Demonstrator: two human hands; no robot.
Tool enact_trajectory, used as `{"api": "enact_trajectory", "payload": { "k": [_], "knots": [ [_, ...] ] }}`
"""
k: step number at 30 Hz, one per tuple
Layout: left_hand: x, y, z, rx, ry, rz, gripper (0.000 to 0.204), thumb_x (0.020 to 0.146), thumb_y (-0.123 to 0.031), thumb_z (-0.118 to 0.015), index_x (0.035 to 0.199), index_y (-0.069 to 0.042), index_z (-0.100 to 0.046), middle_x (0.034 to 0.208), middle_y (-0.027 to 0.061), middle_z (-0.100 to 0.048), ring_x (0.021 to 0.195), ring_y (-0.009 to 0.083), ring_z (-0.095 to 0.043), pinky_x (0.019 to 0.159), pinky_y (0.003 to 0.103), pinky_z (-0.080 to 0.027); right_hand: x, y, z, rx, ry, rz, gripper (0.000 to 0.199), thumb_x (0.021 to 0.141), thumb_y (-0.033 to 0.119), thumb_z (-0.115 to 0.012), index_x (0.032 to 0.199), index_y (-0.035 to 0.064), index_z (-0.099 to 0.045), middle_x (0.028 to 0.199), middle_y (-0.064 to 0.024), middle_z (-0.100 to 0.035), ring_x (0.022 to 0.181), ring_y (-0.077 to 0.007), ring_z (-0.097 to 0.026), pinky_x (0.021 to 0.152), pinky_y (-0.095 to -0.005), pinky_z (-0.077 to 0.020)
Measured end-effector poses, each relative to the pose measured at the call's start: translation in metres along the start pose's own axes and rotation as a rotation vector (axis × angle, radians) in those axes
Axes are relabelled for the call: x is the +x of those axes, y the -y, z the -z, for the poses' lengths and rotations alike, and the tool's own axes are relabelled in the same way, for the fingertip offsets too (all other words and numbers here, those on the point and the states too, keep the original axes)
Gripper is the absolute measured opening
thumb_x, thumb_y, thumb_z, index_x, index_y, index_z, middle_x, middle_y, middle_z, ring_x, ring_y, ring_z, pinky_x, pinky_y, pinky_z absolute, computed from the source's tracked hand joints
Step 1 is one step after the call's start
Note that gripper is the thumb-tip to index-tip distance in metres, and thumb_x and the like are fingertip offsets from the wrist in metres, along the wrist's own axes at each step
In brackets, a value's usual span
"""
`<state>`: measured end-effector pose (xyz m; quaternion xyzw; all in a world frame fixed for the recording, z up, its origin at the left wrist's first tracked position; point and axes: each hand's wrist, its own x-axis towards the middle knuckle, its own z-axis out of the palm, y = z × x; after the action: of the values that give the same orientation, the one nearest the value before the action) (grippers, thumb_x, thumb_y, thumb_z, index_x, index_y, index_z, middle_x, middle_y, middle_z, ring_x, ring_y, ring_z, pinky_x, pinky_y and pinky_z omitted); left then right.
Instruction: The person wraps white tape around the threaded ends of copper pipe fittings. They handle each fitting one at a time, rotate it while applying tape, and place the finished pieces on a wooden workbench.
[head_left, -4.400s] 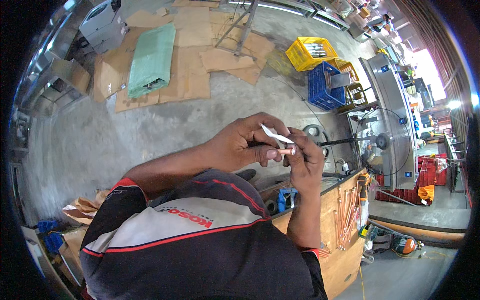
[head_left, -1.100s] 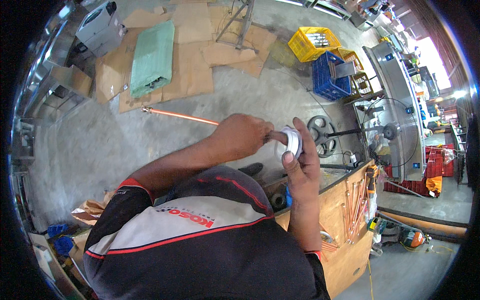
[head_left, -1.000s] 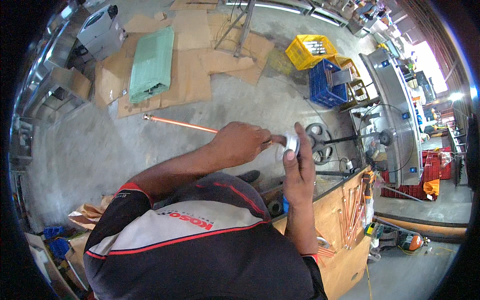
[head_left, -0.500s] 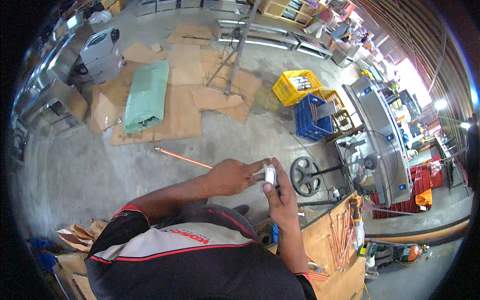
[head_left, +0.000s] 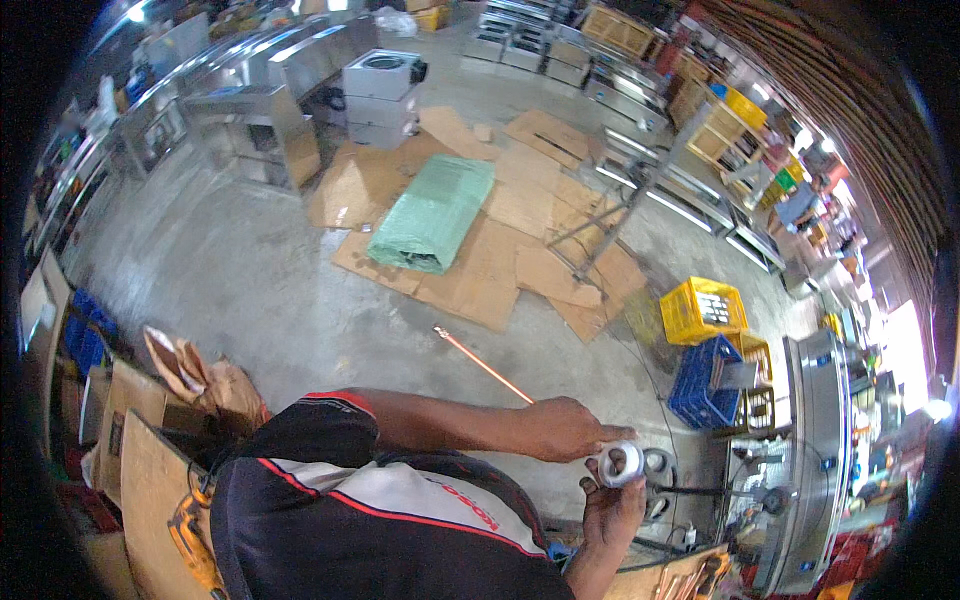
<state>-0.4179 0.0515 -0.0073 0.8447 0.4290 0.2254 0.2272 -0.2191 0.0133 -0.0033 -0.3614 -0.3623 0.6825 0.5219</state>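
Observation:
My left hand [head_left: 565,430] is closed around the near end of a thin copper tube [head_left: 480,362], which slants up and to the left over the concrete floor. My right hand [head_left: 612,510] rises from the lower edge and holds a small white roll of tape [head_left: 620,462] in its fingertips. The roll sits right at the tube's near end, and my left forefinger touches it. My black, red and white shirt [head_left: 380,520] fills the lower middle.
A green wrapped bundle [head_left: 435,215] lies on flat cardboard sheets [head_left: 500,290]. A yellow crate [head_left: 703,310] and a blue crate [head_left: 712,380] stand at the right beside a steel machine [head_left: 815,450]. Steel cabinets [head_left: 270,130] line the far left, and cardboard boxes [head_left: 140,460] stand near left.
The view has swung upward, so both hands now sit lower and further right in the picture. The tube stays in my left hand and the white roll in my right.

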Motion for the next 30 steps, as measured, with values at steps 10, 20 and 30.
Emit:
{"api": "enact_trajectory", "payload": {
  "k": [10, 20, 30],
  "knots": [
    [-0.009, -0.016, 0.001, -0.074, 0.019, 0.065, 0.039, 0.088, -0.03, -0.063, 0.122, -0.011, -0.056, 0.072, 0.0213, -0.065, 0.077, 0.0424, -0.067, 0.068, 0.055, -0.05, -0.001, 0.015, 0.006, -0.077, 0.194, -0.063, 0.063, 0.087, 0.041, -0.072, 0.126, -0.0039, -0.05, 0.097, -0.0141, -0.068, 0.062, -0.0291, -0.069, 0.048, -0.0338, -0.0503],
    [-0.011, -0.012, 0.011, -0.266, 0.054, -0.221, 0.024, 0.089, -0.032, -0.064, 0.091, -0.008, -0.064, 0.074, 0.0139, -0.067, 0.071, 0.0383, -0.066, 0.065, 0.05, -0.05, 0.012, 0.042, 0.003, -0.369, 0.368, -0.04, 0.08, 0.081, 0.037, -0.077, 0.138, -0.0074, -0.045, 0.139, -0.0209, -0.053, 0.067, -0.0238, -0.068, 0.054, -0.0295, -0.0509],
    [-0.023, -0.018, 0.04, -0.441, -0.018, -0.19, 0.019, 0.086, -0.026, -0.07, 0.092, -0.008, -0.066, 0.074, 0.0102, -0.069, 0.069, 0.0318, -0.067, 0.062, 0.041, -0.05, 0.016, 0.008, 0.011, -0.755, 0.357, 0.058, 0.06, 0.104, 0.045, -0.04, 0.14, -0.0031, -0.047, 0.121, -0.0103, -0.062, 0.096, -0.016, -0.06, 0.073, -0.0294, -0.0519]
  ]
}}
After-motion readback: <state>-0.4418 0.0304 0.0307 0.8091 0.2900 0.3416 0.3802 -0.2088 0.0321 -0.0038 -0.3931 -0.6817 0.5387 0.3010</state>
